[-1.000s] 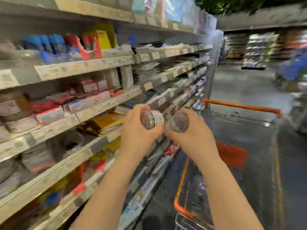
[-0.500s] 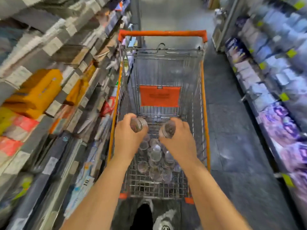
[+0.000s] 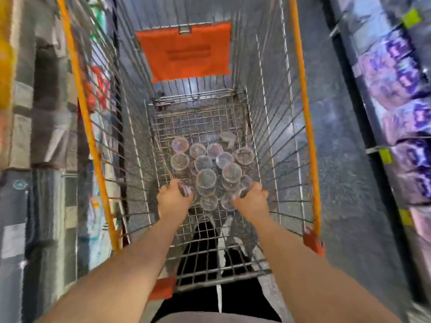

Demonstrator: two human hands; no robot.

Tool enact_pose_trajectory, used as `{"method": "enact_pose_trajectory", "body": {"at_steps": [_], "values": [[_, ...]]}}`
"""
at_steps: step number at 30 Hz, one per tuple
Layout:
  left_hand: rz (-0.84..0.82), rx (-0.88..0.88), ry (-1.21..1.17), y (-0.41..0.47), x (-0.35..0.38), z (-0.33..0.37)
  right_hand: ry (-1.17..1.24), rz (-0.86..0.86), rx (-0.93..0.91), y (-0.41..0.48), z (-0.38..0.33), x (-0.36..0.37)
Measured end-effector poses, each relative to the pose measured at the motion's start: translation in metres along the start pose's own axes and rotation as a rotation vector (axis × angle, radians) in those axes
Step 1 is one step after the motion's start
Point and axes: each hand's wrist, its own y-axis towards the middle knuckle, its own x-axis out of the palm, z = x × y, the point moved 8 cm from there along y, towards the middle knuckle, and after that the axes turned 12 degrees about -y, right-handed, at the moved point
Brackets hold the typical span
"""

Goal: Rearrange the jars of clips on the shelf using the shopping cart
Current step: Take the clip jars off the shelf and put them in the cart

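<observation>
One wire shopping cart [image 3: 268, 127] is seen from above. It is made of thin grey metal bars crossed like a net. It has two long orange rails on top, one down each side. One flat orange flap [image 3: 184, 52] hangs at the far end.

A pile of jars [image 3: 210, 169] sits on the cart floor, in the middle and closer to the near end. The jars are small, round and see-through, with flat round lids and dark little bits inside. There are more than twelve, but the blur makes an exact count too hard. One jar at the far right of the pile lies tipped over.

Two bare arms reach down into the cart. The left hand [image 3: 173, 200] has its fingers curled round a jar [image 3: 186, 191] at the near left edge of the pile. The right hand [image 3: 253, 200] curls its fingers round a second jar [image 3: 242, 193] at the near right edge, mostly hidden.

Shelves [image 3: 42, 136] stand on the left, and purple packs [image 3: 405, 117] line the right.
</observation>
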Motion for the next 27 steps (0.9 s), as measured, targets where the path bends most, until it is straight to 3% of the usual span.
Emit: {"method": "enact_pose_trajectory", "body": {"at_steps": [7, 16, 22, 27], "values": [[-0.056, -0.022, 0.04, 0.04, 0.033, -0.024, -0.064, -0.017, 0.106, 0.037, 0.013, 0.053], [-0.145, -0.04, 0.05, 0.036, 0.065, -0.032, -0.032, -0.042, 0.101, 0.043, 0.014, 0.085], [-0.033, -0.061, -0.047, 0.01, 0.037, -0.019, -0.083, 0.001, 0.062, 0.029, 0.003, 0.058], [0.12, -0.045, -0.143, -0.032, -0.001, 0.004, 0.049, 0.09, -0.081, -0.007, -0.021, 0.034]]}}
